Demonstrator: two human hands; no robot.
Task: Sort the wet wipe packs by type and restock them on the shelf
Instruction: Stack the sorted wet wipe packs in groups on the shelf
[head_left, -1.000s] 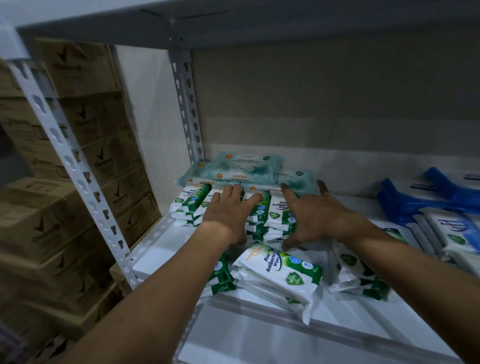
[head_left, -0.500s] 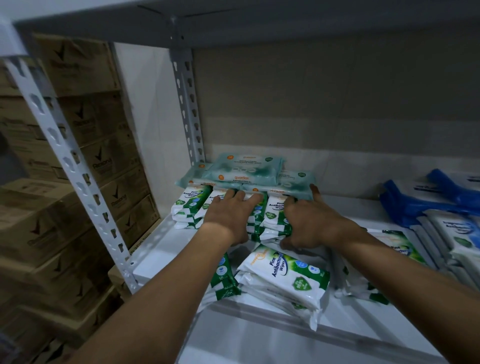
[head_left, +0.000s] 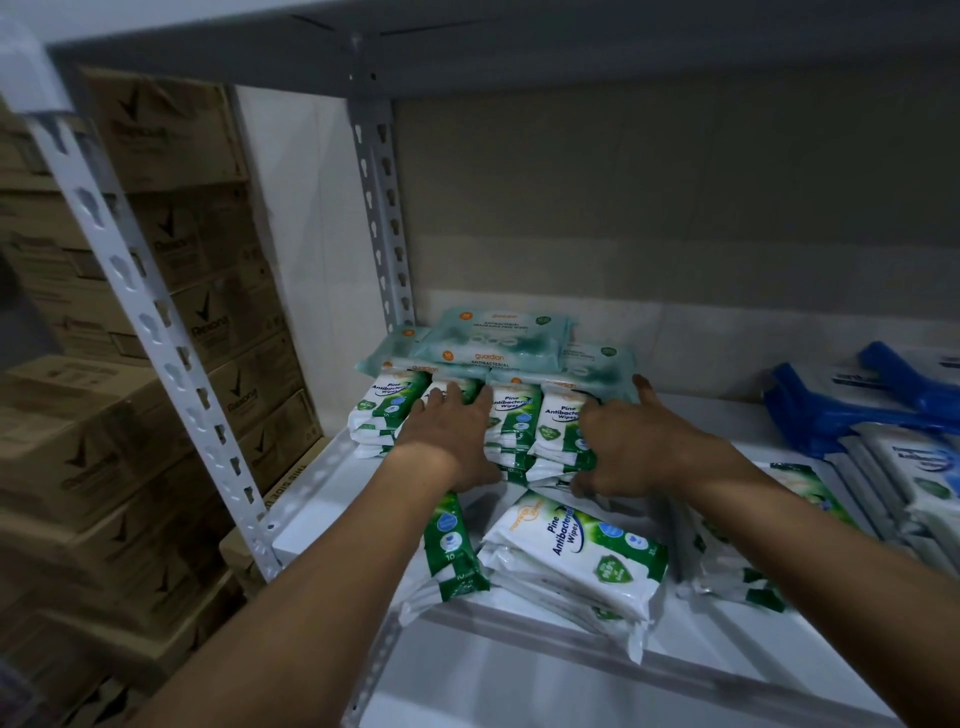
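Green-and-white pine packs (head_left: 519, 415) are stacked in a row at the shelf (head_left: 779, 670) rear – teal packs (head_left: 493, 345) laid flat on top. More pine packs (head_left: 576, 561) are heaped loosely in front. Blue packs (head_left: 852, 410) are piled at right.

white shelf (head_left: 322, 512) bears wipe packs (head_left: 576, 558).

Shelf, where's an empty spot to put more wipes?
Bare shelf lies left of the pine wipe stacks, beside the front post, and at the back between the teal packs and blue packs. The front middle is crowded.
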